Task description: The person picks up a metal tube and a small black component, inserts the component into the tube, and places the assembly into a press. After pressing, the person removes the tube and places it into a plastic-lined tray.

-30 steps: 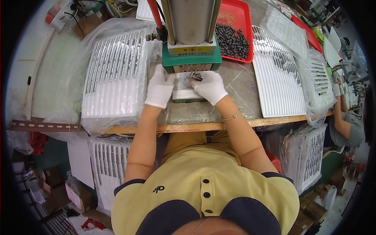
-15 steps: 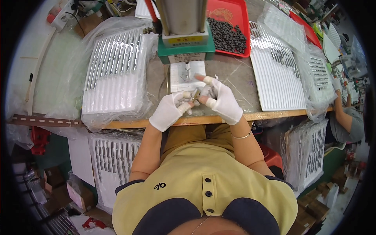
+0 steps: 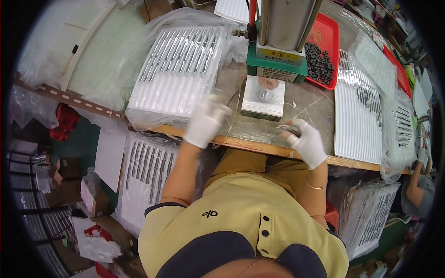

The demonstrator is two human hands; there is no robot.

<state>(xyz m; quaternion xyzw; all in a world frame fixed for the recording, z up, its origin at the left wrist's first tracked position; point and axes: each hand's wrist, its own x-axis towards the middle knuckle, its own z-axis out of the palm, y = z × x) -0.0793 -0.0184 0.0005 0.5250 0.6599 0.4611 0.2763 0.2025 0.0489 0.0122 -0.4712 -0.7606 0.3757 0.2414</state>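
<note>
Right hand point(image 3: 307, 142): fingers pinch a small metal part point(image 3: 288, 128) off the near-right corner of the press base point(image 3: 252, 105). Left hand point(image 3: 207, 119), near the white tray point(image 3: 162, 95): blurred, finger state indeterminable. Advisable: steady pinch, fingers clear of press head point(image 3: 277, 69).

Around the Press point(image 3: 277, 66)

On the bench point(image 3: 320, 106) before me, the press stands over a plate point(image 3: 263, 105). A tray of rods point(image 3: 178, 69) lies to my left, a second tray point(image 3: 358, 123) to my right; between press and second tray, farther back, a dish point(image 3: 327, 31) holds small parts point(image 3: 319, 64).
</note>
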